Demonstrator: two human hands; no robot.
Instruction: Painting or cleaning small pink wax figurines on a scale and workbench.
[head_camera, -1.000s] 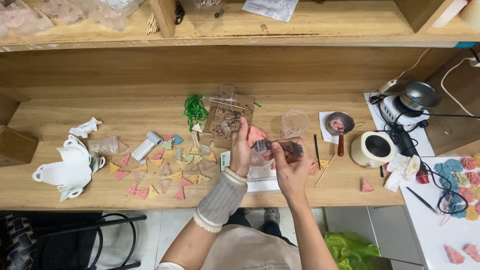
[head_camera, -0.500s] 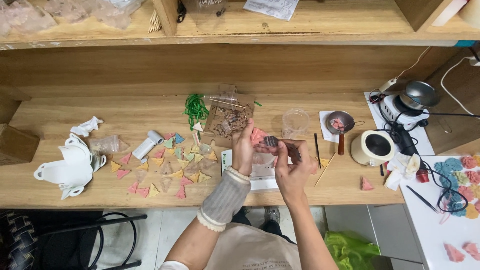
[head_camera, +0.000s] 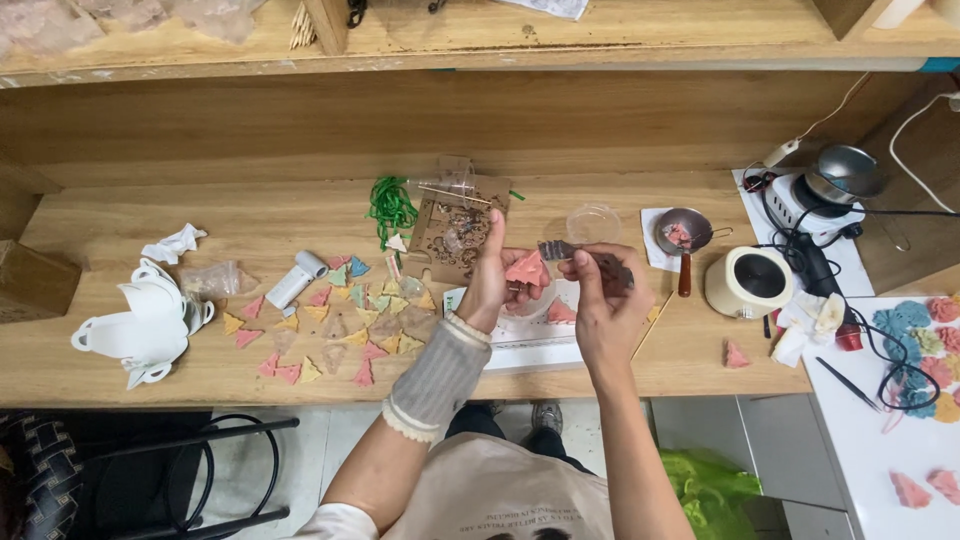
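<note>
The left hand (head_camera: 492, 285) is pinching a pink triangular piece (head_camera: 527, 268) between closed fingers, while the right hand (head_camera: 604, 300) is gripping a dark metal tool (head_camera: 585, 258) whose tip is sitting just beside that piece. Both hands are hovering above a white sheet (head_camera: 520, 345), with scattered coloured triangles (head_camera: 340, 320) lying to its left and a small pan (head_camera: 682, 232) to its right.

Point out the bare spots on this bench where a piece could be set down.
Bare wood lies behind the green string toward the back wall, and between the white holders and the coloured triangle pieces. Crowded: around both hands, the small pan and the round white pot.
</note>
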